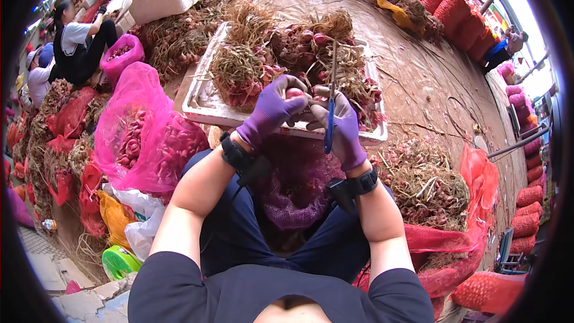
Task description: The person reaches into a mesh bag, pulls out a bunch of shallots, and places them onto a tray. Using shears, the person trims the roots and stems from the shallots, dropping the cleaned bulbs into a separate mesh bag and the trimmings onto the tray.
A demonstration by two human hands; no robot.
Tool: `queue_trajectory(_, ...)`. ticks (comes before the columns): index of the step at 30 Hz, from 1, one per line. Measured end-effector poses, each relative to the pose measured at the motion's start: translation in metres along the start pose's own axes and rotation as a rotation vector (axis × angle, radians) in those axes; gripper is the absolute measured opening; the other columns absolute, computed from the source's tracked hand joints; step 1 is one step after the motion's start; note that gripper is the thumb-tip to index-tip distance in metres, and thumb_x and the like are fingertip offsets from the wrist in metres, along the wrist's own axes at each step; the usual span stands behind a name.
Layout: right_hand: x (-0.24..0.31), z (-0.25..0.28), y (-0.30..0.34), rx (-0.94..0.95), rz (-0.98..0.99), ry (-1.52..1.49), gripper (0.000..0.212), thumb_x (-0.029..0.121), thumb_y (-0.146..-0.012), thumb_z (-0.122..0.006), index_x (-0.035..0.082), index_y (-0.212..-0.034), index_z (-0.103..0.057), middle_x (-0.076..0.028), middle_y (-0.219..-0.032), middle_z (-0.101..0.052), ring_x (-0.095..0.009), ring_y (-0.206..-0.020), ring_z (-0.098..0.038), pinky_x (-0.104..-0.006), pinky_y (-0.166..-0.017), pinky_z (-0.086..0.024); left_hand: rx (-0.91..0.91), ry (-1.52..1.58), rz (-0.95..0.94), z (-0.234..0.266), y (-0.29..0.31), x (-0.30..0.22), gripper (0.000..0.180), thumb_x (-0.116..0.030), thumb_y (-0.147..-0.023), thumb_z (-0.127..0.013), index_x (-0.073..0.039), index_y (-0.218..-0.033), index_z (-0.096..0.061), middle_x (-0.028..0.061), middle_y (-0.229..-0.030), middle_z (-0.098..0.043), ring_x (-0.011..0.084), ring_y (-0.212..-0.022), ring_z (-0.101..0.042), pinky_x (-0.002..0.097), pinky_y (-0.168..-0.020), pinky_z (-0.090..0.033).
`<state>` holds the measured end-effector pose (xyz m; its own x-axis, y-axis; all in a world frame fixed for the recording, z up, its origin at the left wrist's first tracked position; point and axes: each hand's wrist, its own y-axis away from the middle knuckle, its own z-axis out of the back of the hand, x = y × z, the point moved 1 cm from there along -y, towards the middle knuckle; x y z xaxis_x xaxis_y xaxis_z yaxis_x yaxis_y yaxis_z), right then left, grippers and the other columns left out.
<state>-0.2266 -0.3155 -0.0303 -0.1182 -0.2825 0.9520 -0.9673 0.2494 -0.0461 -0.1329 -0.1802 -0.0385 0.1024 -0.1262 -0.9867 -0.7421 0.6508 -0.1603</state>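
Both hands wear purple gloves with grey palms and meet over the near edge of a white tray (197,104). In my left hand (278,106) a red shallot (294,93) is pinched between thumb and fingers. My right hand (339,122) is closed on a knife with a blue handle (330,124); its long thin blade points away from me, toward the heap. Right fingertips sit close beside the shallot. The tray carries bunches of shallots with dry stalks (239,69). Below, between my knees, hangs a purple mesh bag (296,206) with shallots inside.
A pink net bag of shallots (140,137) stands at my left, near a green stool (119,262). To the right lie more stalked shallots (421,188) and a red net bag (445,263). A person (81,42) sits at far left; filled red sacks (451,12) stand far right.
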Motion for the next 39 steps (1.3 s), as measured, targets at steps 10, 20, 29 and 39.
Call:
queue_trajectory(10,-0.014,-0.001,0.008,0.034,0.235,0.968,0.055,0.037,-0.079,-0.069,0.004,-0.115,-0.043,-0.01,-0.071,-0.056,-0.026,-0.063,-0.058,-0.0368,-0.061,-0.046,-0.07,0.766,0.165,0.04,-0.019,0.008,0.045,-0.045,-0.096,-0.045,-0.006,-0.119,-0.054,0.0025,-0.078,-0.061,0.0082,-0.055,-0.053,0.0219,-0.051,-0.046)
queue_trajectory(20,-0.011,-0.008,0.01,0.154,0.153,0.942,0.055,0.049,-0.075,-0.07,0.007,-0.105,-0.051,-0.016,-0.076,-0.059,-0.037,-0.073,-0.061,-0.0424,-0.064,-0.046,0.123,0.36,-0.026,0.047,-0.013,-0.009,0.061,-0.049,-0.098,-0.038,-0.002,-0.137,-0.038,-0.003,-0.069,-0.05,0.003,-0.047,-0.037,0.0179,-0.041,-0.03)
queue_trajectory(29,-0.015,0.005,0.004,0.148,0.089,0.936,0.043,0.04,-0.079,-0.068,0.005,-0.098,-0.052,-0.014,-0.07,-0.058,-0.03,-0.066,-0.059,-0.0376,-0.062,-0.046,0.119,0.435,0.092,0.037,-0.014,-0.01,0.045,-0.031,-0.101,-0.035,-0.001,-0.136,-0.039,-0.0005,-0.065,-0.05,0.0045,-0.046,-0.04,0.0163,-0.043,-0.034)
queue_trajectory(39,-0.037,0.017,-0.017,-0.074,0.094,0.394,0.019,0.021,-0.09,-0.058,0.005,-0.101,-0.058,-0.007,-0.088,-0.064,-0.017,-0.073,-0.065,-0.0311,-0.061,-0.051,-0.035,0.157,0.142,0.058,0.017,-0.009,0.047,-0.042,-0.098,-0.043,-0.006,-0.127,-0.051,0.0001,-0.073,-0.06,0.0042,-0.05,-0.046,0.0186,-0.045,-0.039)
